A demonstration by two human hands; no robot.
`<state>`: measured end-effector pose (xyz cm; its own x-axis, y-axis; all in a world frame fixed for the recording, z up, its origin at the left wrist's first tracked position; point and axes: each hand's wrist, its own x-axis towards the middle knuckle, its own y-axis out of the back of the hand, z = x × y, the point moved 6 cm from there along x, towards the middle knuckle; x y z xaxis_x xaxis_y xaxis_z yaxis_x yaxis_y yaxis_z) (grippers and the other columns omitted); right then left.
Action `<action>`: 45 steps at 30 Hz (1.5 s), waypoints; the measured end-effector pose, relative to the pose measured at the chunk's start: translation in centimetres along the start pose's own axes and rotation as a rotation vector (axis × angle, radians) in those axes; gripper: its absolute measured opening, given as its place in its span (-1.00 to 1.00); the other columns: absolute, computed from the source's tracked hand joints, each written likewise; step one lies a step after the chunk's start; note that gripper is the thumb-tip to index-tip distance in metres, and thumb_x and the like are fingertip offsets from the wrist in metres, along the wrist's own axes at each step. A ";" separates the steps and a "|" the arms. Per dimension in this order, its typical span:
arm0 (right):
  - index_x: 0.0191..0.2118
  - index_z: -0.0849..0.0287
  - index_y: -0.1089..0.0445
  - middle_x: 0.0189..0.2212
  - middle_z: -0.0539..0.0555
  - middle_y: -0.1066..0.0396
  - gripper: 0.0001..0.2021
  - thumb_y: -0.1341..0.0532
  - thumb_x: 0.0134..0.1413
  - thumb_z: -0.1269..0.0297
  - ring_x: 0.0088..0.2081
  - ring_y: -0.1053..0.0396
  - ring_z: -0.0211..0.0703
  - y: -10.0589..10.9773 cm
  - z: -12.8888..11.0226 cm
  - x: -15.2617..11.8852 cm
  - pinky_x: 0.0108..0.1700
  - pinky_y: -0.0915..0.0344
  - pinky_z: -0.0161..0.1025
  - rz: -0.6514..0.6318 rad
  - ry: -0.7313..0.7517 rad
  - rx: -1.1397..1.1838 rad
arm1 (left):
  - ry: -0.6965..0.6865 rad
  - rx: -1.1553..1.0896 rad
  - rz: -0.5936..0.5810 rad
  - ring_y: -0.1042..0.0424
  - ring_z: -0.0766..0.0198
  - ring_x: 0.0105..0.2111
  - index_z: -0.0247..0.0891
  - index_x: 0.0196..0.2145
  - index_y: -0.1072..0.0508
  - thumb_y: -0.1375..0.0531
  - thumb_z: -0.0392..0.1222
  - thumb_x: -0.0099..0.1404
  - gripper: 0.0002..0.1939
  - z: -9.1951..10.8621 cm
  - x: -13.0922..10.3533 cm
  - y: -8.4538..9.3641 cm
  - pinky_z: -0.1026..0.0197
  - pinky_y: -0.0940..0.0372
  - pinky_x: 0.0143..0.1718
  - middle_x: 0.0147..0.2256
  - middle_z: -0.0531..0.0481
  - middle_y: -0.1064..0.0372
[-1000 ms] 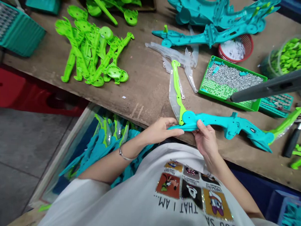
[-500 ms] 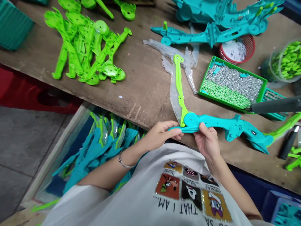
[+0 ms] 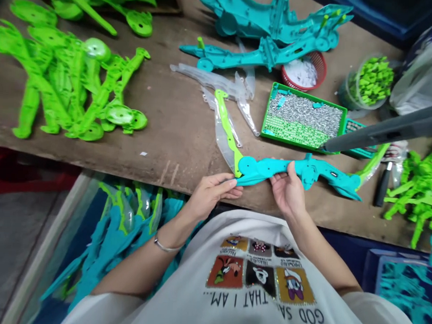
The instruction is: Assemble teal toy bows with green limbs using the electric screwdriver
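A long turquoise plastic part lies across my front, held by both hands near the table's front edge. My left hand pinches its pointed left tip between thumb and fingers. Around its middle, my right hand has the thumb on top and the fingers underneath, partly hidden. From the part's round left end a lime green arm with a clear plastic piece angles up and away. Another green arm sticks out at its right end.
A green tray of small metal screws stands beyond, with a grey tool reaching over it. Green parts are heaped at left, turquoise parts at the back. A black-handled tool lies right. Below left, a bin holds assembled pieces.
The view has swung right, so the table's things sit further left. My right hand has shifted right along the turquoise part, away from its round end. My left hand stays at the tip.
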<state>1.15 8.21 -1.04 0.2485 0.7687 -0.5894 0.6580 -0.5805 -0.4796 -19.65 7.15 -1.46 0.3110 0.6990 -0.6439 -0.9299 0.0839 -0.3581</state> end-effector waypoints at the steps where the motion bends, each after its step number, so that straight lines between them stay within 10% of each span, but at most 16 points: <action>1: -0.21 0.10 -0.51 -0.11 0.09 -0.64 -0.66 -0.45 0.08 -0.05 0.06 -0.56 -0.10 0.3 -0.2 0.2 0.22 -0.47 -0.08 0.015 0.007 0.011 | 0.000 0.004 0.005 -0.64 0.15 -0.31 -0.31 -0.20 -0.62 -0.50 0.11 0.10 -0.53 0.0 0.0 0.0 0.13 -0.55 -0.16 -0.32 -0.14 -0.64; 9: -0.26 0.10 -0.48 -0.23 0.05 -0.64 -0.69 -0.48 0.04 0.03 -0.07 -0.60 -0.08 0.5 -0.6 1.2 0.17 -0.50 -0.03 0.036 0.039 0.073 | 0.029 0.047 0.041 -0.66 0.10 -0.30 -0.30 -0.19 -0.60 -0.51 0.13 0.08 -0.50 -0.4 0.2 -0.6 0.09 -0.56 -0.14 -0.29 -0.16 -0.65; 18: -0.19 0.18 -0.53 -0.08 0.15 -0.63 -0.63 -0.54 -0.06 0.09 -0.08 -0.61 -0.09 0.3 -3.5 -3.4 0.08 -0.50 -0.14 -0.233 -0.314 -0.260 | -0.010 -0.039 0.072 -0.67 0.09 -0.20 -0.28 -0.18 -0.61 -0.54 0.09 0.06 -0.51 -0.2 1.3 -0.2 0.10 -0.53 -0.03 -0.23 -0.11 -0.66; 25: -0.02 -0.07 -0.42 -0.04 -0.05 -0.55 -0.39 -0.59 -0.23 0.38 -0.05 -0.51 -0.22 -2.6 -14.8 -2.2 0.03 -0.45 -0.27 -0.009 0.731 -0.519 | -0.024 -0.014 0.079 -0.68 0.02 -0.19 -0.29 -0.11 -0.62 -0.53 0.12 0.06 -0.45 -0.1 2.1 -0.2 -0.03 -0.54 0.02 -0.23 -0.12 -0.66; 33: 0.00 0.00 -0.46 -0.41 -0.07 -0.54 -0.61 -0.44 0.03 0.14 -0.31 -0.52 -0.15 -6.7 -16.2 2.4 -0.11 -0.46 -0.13 -0.208 0.797 -0.612 | -0.062 -0.001 0.067 -0.68 0.07 -0.20 -0.32 -0.14 -0.60 -0.52 0.16 0.05 -0.43 0.2 3.0 -0.8 0.07 -0.54 -0.03 -0.23 -0.11 -0.65; 45: -0.09 -0.04 -0.39 -0.53 -0.13 -0.39 -0.58 -0.42 -0.01 -0.07 -0.39 -0.52 -0.17 -5.7 -13.4 7.0 -0.21 -0.45 -0.17 -0.094 0.780 -0.481 | -0.072 -0.037 0.028 -0.67 0.00 -0.17 -0.31 -0.12 -0.57 -0.50 0.21 0.08 -0.40 0.3 3.2 -1.2 0.01 -0.54 -0.04 -0.21 -0.16 -0.65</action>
<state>8.68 20.53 6.30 0.4734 0.8716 0.1277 0.8808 -0.4669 -0.0785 -17.63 9.51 -2.90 0.2689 0.7499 -0.6044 -0.9296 0.0379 -0.3666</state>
